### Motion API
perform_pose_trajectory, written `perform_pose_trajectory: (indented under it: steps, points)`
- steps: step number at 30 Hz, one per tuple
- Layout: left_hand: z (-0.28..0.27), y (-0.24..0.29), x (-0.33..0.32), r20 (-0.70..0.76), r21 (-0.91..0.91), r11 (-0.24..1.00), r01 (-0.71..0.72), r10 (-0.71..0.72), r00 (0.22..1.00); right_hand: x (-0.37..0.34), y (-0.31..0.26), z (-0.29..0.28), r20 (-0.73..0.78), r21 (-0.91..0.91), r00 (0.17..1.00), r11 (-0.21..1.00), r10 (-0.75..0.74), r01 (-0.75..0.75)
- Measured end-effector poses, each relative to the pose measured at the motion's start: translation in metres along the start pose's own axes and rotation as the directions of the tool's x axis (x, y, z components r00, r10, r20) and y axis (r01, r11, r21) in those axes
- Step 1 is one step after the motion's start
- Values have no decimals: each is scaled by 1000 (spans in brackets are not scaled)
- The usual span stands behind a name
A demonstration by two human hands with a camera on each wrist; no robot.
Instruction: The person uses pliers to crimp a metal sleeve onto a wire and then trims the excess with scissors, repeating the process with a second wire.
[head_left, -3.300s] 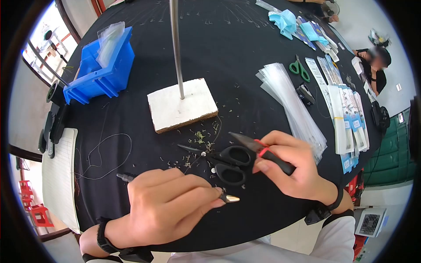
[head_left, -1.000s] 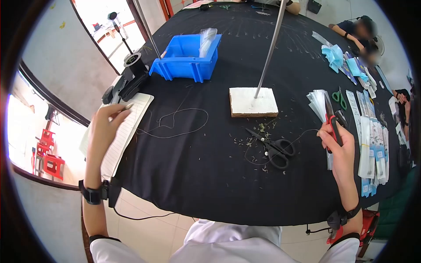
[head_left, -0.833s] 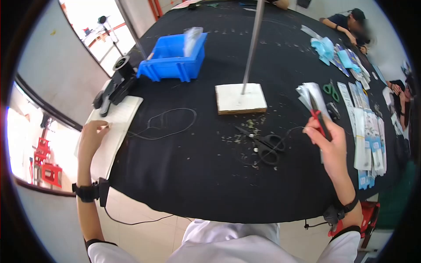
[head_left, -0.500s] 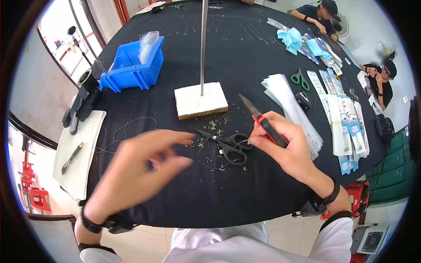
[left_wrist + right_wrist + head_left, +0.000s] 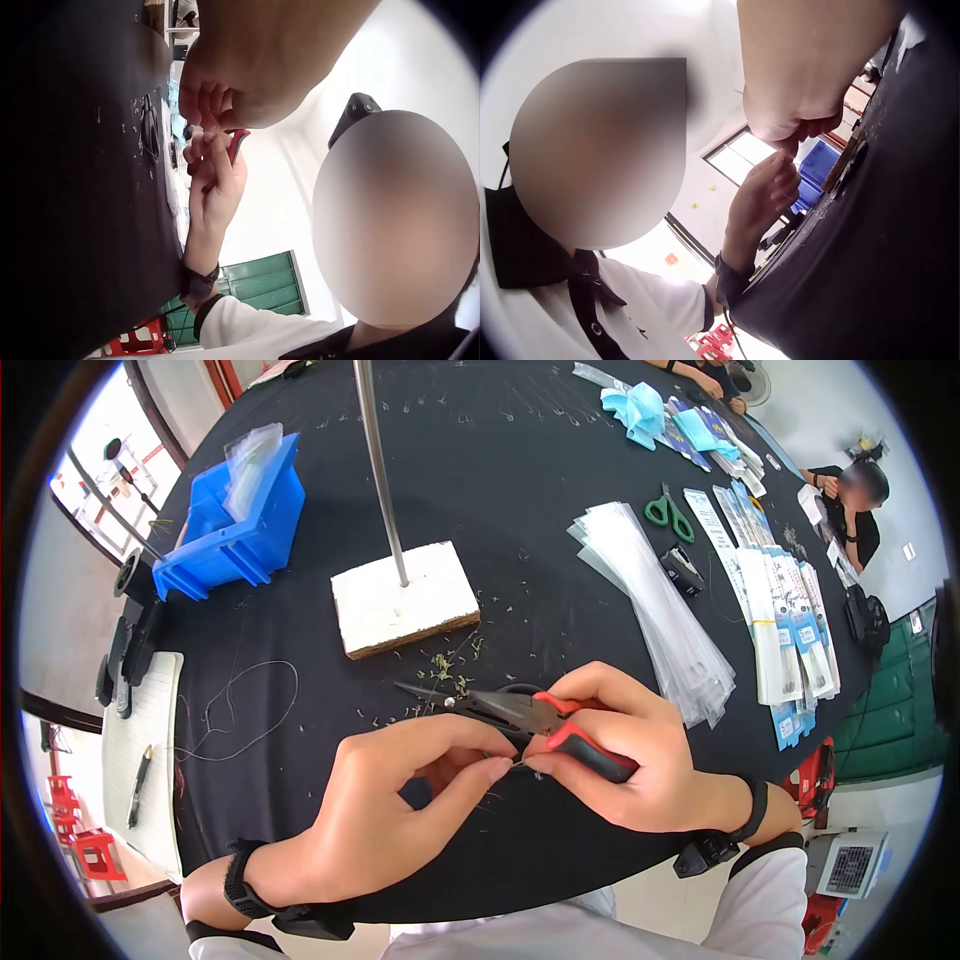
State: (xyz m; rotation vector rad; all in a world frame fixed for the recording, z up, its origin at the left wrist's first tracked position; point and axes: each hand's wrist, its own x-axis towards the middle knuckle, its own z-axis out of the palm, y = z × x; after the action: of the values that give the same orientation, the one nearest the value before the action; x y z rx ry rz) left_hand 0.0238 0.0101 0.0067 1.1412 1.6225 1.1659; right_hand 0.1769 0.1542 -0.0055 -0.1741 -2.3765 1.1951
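Observation:
In the head view my left hand and right hand meet at the fingertips low over the black cloth. Between both thumbs and index fingers I pinch a short, thin piece of line, mostly hidden by the fingers. Pliers with red and black handles lie in my right palm, held by the curled fingers, jaws pointing left. Black scissors rest on the cloth behind the hands, their handles largely covered. In the wrist views the left hand and right hand face each other, fingertips together.
A white block with a metal rod stands ahead, green clippings near it. At left are a blue bin, coiled line, and a notebook bearing a pen. Clear plastic sleeves and green-handled scissors lie right.
The pen, in my left hand at first, now lies on the notebook. My left hand has come back from there to meet the right hand, which keeps the pliers and has moved left.

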Motion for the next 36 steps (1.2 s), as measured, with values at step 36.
perform_pose_trajectory:
  steps: [36]
  points:
    - [8,-25,-5,-45,73,966,-250,253,966,-4,12,0,23,-108,959,952,-284,285]
